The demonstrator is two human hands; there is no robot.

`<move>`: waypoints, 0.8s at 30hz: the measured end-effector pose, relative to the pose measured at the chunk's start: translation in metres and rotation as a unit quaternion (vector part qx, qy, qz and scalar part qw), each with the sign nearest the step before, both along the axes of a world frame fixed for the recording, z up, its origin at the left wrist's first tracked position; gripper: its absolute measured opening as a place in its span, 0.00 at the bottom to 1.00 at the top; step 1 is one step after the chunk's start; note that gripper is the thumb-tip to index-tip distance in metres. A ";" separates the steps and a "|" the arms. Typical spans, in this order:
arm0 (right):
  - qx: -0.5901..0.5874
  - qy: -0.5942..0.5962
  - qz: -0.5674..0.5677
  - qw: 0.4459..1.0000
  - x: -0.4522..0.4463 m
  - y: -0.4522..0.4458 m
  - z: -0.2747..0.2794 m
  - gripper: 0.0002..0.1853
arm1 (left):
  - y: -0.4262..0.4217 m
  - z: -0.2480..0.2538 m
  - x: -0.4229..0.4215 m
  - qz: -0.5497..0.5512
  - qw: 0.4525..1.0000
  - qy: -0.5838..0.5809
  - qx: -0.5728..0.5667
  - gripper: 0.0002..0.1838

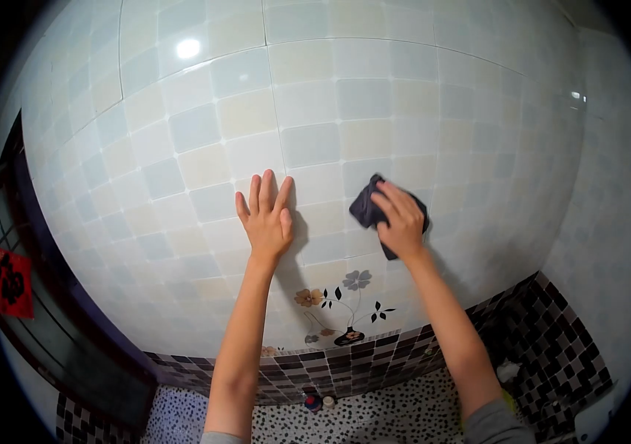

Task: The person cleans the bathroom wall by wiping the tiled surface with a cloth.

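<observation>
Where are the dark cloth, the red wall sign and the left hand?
Dark cloth [365, 206]: head view, on its bunched left part.
Red sign [22, 285]: head view, on its right side.
Left hand [264, 229]: head view, on the back of the hand.

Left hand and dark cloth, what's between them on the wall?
Bare wall tiles, partly shadowed, separate the left hand from the dark cloth in the head view.

Checkered wall tiles [375, 96]: running flat, offering open passage above hands. Gap between left hand [265, 222] and right hand [403, 224]: lying free. Dark cloth [367, 207]: blocking strip under right hand. Adjoining wall [619, 148]: bounding right side. Framed door [71, 325]: bounding left.
</observation>
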State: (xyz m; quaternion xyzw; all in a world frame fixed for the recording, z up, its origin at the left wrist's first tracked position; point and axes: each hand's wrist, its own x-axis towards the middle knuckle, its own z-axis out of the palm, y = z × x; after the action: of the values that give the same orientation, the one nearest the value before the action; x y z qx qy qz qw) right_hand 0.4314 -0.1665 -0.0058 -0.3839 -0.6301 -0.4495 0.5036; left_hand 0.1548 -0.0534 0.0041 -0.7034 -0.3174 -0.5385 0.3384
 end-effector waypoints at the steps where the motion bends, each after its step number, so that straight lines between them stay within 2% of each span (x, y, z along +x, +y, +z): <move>1: 0.010 0.012 -0.003 1.000 0.004 0.001 0.015 0.32 | -0.001 0.001 0.003 -0.002 1.000 -0.008 0.008 0.31; 2: 0.020 0.025 -0.007 0.999 0.007 0.002 0.030 0.32 | -0.001 0.002 0.007 -0.003 1.000 -0.016 0.017 0.31; 9: -0.007 -0.144 0.016 0.989 -0.003 0.007 0.121 0.30 | -0.017 0.047 0.067 -0.039 0.998 -0.025 0.040 0.31; 16: 0.097 0.078 0.002 0.992 0.037 0.010 0.182 0.30 | -0.011 0.058 0.092 0.009 0.999 -0.025 0.034 0.30; 18: 0.101 0.145 0.008 0.984 0.059 0.004 0.180 0.30 | -0.010 0.057 0.093 0.001 0.998 -0.033 0.047 0.30; 21: 0.098 0.111 -0.010 0.989 0.073 0.005 0.144 0.31 | -0.010 0.057 0.099 0.020 0.997 -0.044 0.057 0.30; 24: 0.080 0.038 -0.008 0.996 0.060 0.008 0.080 0.31 | -0.012 0.057 0.100 0.020 0.997 -0.041 0.058 0.31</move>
State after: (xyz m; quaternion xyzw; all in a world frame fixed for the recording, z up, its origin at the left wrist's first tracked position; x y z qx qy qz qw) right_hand 0.4919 -0.1586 0.0741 -0.3643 -0.5691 -0.4876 0.5529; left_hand 0.2544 -0.0656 0.0611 -0.6533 -0.3133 -0.5775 0.3761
